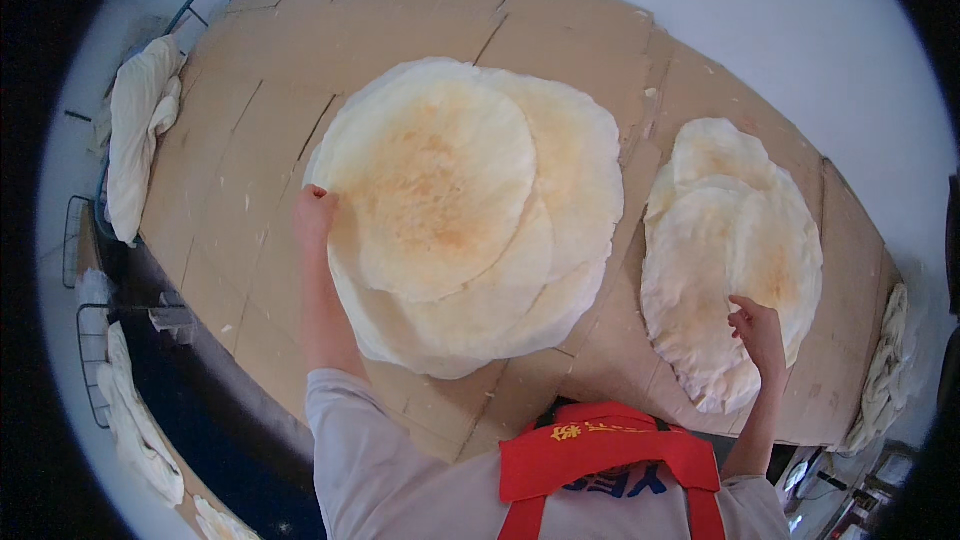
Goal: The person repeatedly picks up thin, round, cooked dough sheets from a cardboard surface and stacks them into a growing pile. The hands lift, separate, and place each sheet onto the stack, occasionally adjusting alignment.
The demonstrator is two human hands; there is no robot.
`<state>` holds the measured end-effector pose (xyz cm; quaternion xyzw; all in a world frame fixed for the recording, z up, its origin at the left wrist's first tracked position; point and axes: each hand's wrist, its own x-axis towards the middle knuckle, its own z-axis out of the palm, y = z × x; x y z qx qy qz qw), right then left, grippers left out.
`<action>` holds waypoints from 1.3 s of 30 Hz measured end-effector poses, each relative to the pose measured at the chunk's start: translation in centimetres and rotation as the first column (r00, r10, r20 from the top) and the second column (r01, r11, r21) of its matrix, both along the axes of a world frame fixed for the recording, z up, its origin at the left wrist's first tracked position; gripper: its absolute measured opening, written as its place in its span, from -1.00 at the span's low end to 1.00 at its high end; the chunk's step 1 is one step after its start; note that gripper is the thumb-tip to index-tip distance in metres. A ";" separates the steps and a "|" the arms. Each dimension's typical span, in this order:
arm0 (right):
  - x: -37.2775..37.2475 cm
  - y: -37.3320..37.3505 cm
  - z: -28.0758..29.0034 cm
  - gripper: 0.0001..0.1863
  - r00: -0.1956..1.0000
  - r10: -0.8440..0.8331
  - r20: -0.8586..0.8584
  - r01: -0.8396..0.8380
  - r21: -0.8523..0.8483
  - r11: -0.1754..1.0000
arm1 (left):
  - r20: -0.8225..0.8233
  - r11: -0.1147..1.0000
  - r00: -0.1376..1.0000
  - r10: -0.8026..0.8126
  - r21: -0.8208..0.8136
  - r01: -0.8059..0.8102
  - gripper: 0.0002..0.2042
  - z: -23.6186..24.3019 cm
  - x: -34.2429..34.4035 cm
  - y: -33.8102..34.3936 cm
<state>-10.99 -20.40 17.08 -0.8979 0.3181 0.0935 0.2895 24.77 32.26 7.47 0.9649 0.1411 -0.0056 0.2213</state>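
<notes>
My left hand [316,202] is at the left edge of a large stack of round, pale flatbreads [450,210] with golden patches, its fingers curled closed on the rim of a bread. My right hand [750,320] is over the smaller pile of oval, puffy flatbreads [720,240] on the right, fingers loosely bent and apart; whether its fingertips touch the bread is unclear. Both piles lie on the cardboard-covered table [230,210].
Bundled white cloths [140,135] lie along the left side, with another [130,410] lower down near metal racks [95,360]. A further cloth [880,360] lies at the right edge. A white wall [780,30] stands beyond the table.
</notes>
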 end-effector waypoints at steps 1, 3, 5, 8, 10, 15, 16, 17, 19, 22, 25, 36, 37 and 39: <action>0.2 -0.2 -0.2 -0.69 1.000 0.003 -0.005 -0.003 -0.006 1.000 | 0.000 1.000 1.000 0.027 -0.011 -0.027 -0.76 0.6 -0.3 -0.4; 0.4 -0.5 -0.6 -0.69 1.000 0.006 -0.013 -0.007 -0.019 1.000 | 0.068 0.997 0.996 0.054 -0.067 -0.050 -0.78 0.5 -0.3 -0.2; 0.7 -0.5 -0.9 -0.70 1.000 0.012 -0.011 -0.012 -0.013 1.000 | 0.132 0.993 0.988 0.077 -0.100 -0.064 -0.79 0.4 -0.2 0.0; 0.7 -1.1 -1.9 -0.70 0.999 0.028 -0.017 -0.028 0.003 1.000 | 0.191 0.993 0.977 0.091 -0.090 -0.074 -0.79 0.0 0.0 0.3; 0.8 -1.3 -2.3 -0.71 0.999 0.035 -0.006 -0.035 0.015 0.999 | 0.203 0.995 0.975 0.087 -0.056 -0.077 -0.78 -0.5 0.4 0.8; 0.8 -1.6 -2.7 -0.71 0.998 0.062 0.008 -0.062 0.010 0.998 | 0.280 0.996 0.957 0.071 -0.074 -0.053 -0.78 -1.6 1.5 2.3; 0.8 -1.6 -2.7 -0.72 0.998 0.065 0.003 -0.065 0.007 0.998 | 0.297 0.995 0.953 0.063 -0.087 -0.038 -0.78 -1.9 1.6 2.5; 0.8 -1.6 -2.7 -0.72 0.998 0.060 -0.003 -0.060 0.010 0.998 | 0.267 0.997 0.963 0.045 -0.079 -0.025 -0.77 -2.1 1.7 2.7; 0.7 -1.4 -2.5 -0.72 0.999 0.036 -0.024 -0.035 0.008 0.999 | 0.204 0.997 0.979 0.004 -0.070 0.011 -0.75 -1.2 1.6 1.6; 0.6 -1.1 -2.4 -0.72 0.999 0.007 -0.046 -0.007 0.007 1.000 | 0.105 0.998 0.994 0.012 -0.055 -0.006 -0.72 -0.3 1.8 0.4; 0.4 -1.2 -2.6 -0.71 0.999 0.008 -0.044 -0.007 0.006 1.000 | 0.095 0.996 0.995 0.032 -0.087 -0.024 -0.73 -1.0 2.7 0.8; 0.9 -0.6 -3.1 -0.73 1.000 0.021 -0.013 -0.020 0.044 0.999 | 0.127 0.993 0.990 -0.062 -0.088 0.074 -0.68 -4.6 6.3 2.7; 1.1 -0.4 -3.0 -0.73 0.999 0.017 -0.027 -0.016 0.035 0.999 | 0.166 0.990 0.986 -0.034 -0.131 0.056 -0.68 -5.2 6.8 3.0; 1.2 -0.3 -2.8 -0.73 0.998 0.008 -0.056 -0.007 0.018 1.000 | 0.192 0.989 0.979 -0.062 -0.121 0.087 -0.67 -5.8 7.3 3.5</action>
